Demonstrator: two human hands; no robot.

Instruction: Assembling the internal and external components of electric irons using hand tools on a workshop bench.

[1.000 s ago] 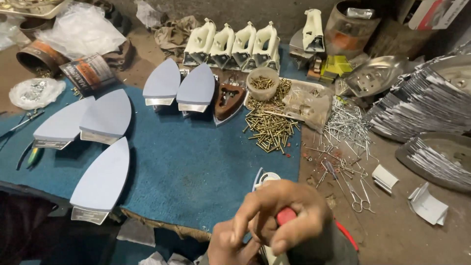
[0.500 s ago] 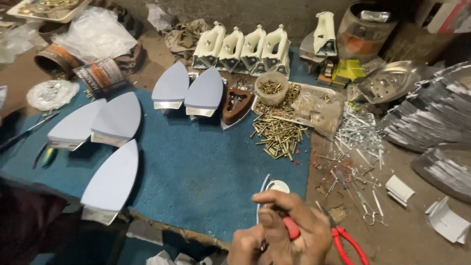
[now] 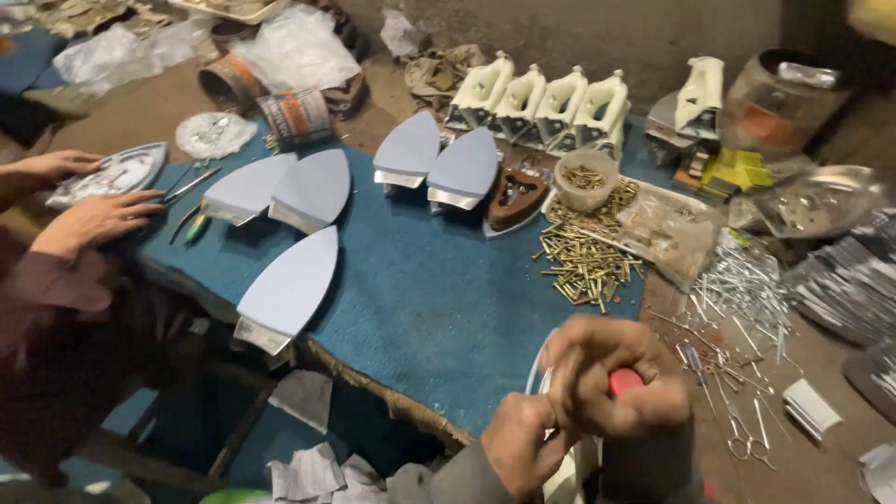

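- While the right hand (image 3: 611, 378) wraps the red-handled tool (image 3: 623, 381) at the blue mat's (image 3: 420, 299) near edge, grip stays on the handle.
- Left hand (image 3: 518, 448) pinches a small part, identity unclear.
- Tool appears rigid and light.

wall (image 3: 607, 33): bare grey | table (image 3: 420, 308): blue cloth cover | light: dim

Your right hand (image 3: 611, 378) covers most of the red-handled tool (image 3: 625, 381); its working end is hidden. Your left hand (image 3: 518, 448) hides the white part (image 3: 539, 373) beneath. Both wrists cut off at bottom edge. Co-worker's hands (image 3: 89, 219) blurred; body cut off left.
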